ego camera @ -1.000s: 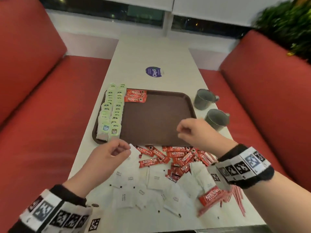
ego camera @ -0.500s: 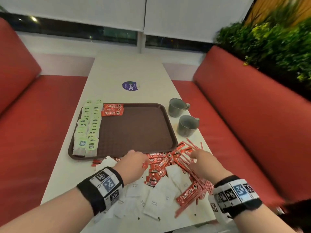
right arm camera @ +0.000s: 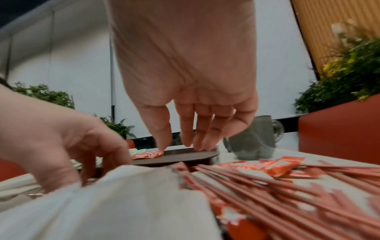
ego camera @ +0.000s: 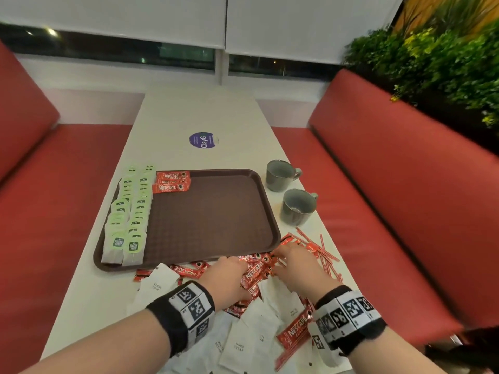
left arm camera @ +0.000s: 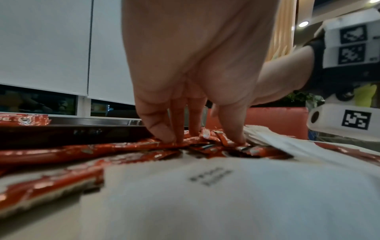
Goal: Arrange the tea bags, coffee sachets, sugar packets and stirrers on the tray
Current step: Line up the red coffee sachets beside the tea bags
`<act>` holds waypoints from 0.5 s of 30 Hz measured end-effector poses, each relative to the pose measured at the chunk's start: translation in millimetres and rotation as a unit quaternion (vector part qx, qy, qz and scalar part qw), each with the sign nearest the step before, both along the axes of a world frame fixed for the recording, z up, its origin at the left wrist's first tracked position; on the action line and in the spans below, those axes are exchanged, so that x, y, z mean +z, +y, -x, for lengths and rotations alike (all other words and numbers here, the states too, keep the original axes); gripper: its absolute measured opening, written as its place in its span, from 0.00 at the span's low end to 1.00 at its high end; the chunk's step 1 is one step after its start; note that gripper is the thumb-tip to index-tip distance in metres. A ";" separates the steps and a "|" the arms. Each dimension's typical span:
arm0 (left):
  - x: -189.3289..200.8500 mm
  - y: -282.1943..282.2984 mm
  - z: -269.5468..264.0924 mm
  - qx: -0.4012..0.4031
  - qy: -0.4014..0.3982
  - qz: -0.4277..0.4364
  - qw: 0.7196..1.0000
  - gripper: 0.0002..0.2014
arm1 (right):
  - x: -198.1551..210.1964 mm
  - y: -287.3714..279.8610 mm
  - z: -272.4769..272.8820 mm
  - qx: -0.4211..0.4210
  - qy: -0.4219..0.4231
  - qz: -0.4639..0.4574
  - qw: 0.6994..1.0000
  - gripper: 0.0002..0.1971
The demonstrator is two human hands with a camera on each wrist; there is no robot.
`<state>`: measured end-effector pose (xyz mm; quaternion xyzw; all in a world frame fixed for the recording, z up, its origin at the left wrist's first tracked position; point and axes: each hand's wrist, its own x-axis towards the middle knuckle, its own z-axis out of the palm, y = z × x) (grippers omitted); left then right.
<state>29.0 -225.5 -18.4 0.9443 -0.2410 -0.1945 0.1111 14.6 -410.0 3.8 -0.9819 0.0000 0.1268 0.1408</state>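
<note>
White tabletop between red benches: the brown plastic tray holds two rows of green-tagged tea bags and three red coffee sachets; remaining sachets, white sugar packets and red stirrers lie loose, where the left hand pinches sachets and the right hand hovers, fingers relaxed.

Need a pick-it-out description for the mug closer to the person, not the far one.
Start at the brown tray in the middle of the white table. Two grey mugs stand on the table off its right edge. The near mug is the one next to the scattered red stirrers; the far mug sits by the tray's back corner.
</note>
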 end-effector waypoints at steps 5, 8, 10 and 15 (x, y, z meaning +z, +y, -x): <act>0.8 -11.6 1.8 0.014 -0.025 -0.006 1.000 0.13 | -8.5 30.7 -2.4 0.099 0.028 0.029 0.994 0.22; 0.0 -12.5 1.6 0.018 -0.027 -0.015 0.999 0.13 | -9.3 40.6 -6.5 0.126 0.051 0.052 0.989 0.21; -0.3 -9.0 0.8 0.027 -0.018 -0.002 0.999 0.13 | -8.2 45.6 -9.2 0.142 0.049 0.063 0.987 0.18; 5.0 12.7 -2.2 0.048 -0.033 0.031 0.998 0.10 | -8.1 50.0 -10.5 0.211 0.013 0.118 0.970 0.18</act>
